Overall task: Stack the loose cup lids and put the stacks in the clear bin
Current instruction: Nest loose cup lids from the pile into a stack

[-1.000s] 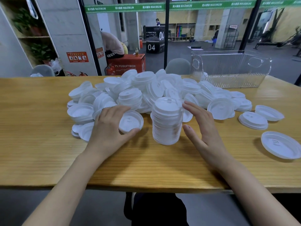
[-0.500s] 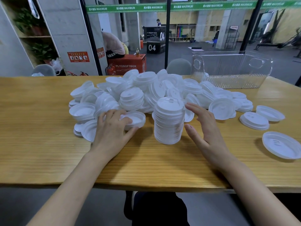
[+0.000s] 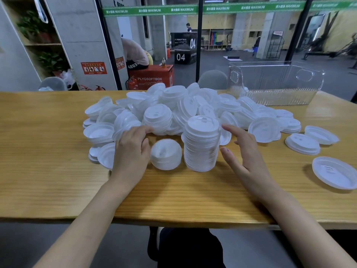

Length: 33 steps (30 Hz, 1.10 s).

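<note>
Wooden table [image 3: 48, 180] holds a big pile of white lids [image 3: 173, 105], and a tall stack [image 3: 201, 147] stands between the left hand [image 3: 132, 151], fingers loose beside a blurry lid [image 3: 166, 154], and the right hand [image 3: 245, 161], fingers spread wide.

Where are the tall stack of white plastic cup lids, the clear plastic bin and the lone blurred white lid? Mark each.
Tall stack of white plastic cup lids [image 3: 201, 147]: head view, its ribbed side.
Clear plastic bin [image 3: 280, 93]: head view, its front wall.
Blurred white lid [image 3: 166, 154]: head view, centre of its top.
</note>
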### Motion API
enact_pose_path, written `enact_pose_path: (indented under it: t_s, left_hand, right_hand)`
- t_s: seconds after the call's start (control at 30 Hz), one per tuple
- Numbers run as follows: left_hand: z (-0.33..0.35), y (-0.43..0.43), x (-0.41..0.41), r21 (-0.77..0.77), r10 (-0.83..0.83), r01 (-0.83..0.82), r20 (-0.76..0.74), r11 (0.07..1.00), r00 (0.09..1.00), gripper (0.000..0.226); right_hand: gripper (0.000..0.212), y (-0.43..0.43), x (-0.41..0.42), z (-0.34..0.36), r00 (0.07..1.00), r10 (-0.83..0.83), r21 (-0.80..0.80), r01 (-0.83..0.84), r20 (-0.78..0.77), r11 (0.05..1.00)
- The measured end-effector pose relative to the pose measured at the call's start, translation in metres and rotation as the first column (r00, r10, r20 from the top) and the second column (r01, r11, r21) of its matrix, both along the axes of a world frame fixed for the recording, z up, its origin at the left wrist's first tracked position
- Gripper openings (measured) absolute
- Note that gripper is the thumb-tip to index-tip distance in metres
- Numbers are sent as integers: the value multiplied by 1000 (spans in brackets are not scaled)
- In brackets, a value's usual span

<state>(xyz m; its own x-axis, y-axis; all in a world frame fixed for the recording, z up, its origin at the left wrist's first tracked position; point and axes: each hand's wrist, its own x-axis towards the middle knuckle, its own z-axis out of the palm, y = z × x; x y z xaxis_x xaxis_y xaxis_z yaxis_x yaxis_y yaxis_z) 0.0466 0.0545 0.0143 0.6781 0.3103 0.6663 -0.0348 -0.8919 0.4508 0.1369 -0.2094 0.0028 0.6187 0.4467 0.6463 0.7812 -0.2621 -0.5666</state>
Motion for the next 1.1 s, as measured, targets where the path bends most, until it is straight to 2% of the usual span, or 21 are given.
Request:
enact_pose_path:
  t_s: [0.1, 0.23, 0.3, 0.4, 0.6, 0.73, 0.93, 1.1]
  left_hand:
    - [-3, -3, -4, 66, -23, 31, -118, 997, 993, 32]
    - [-5, -7, -7, 114, -9, 46, -308, 992, 951, 67]
    - [-7, -6, -7, 163, -2, 64, -354, 985, 935, 73]
    - [-8, -6, -7, 148, -20, 75, -341, 986, 940, 72]
    - [-3, -9, -8, -111, -175, 158, -165, 981, 971, 53]
    - [-1, -12, -8, -125, -181, 162, -161, 979, 970, 41]
    - [-1, -12, -6, -130, -181, 159, -179, 979, 967, 40]
    - [2, -13, -7, -210, -206, 167, -177, 963, 963, 39]
  right_hand:
    - [47, 0, 0, 0, 1000, 0, 3, 0, -5, 1000]
    - [46, 0, 0, 0, 1000, 2, 1, -2, -1, 1000]
    - [45, 0, 0, 1, 1000, 4, 3, -4, 1, 1000]
    - [44, 0, 0, 1, 1000, 2, 14, -2, 4, 1000]
    - [41, 0, -3, 3, 1000, 8, 4, -8, -9, 1000]
    - [39, 0, -4, 4, 1000, 8, 3, -8, -25, 1000]
    - [42, -1, -4, 5, 1000, 11, 3, -10, -22, 1000]
    - [42, -1, -6, 5, 1000, 12, 5, -12, -16, 1000]
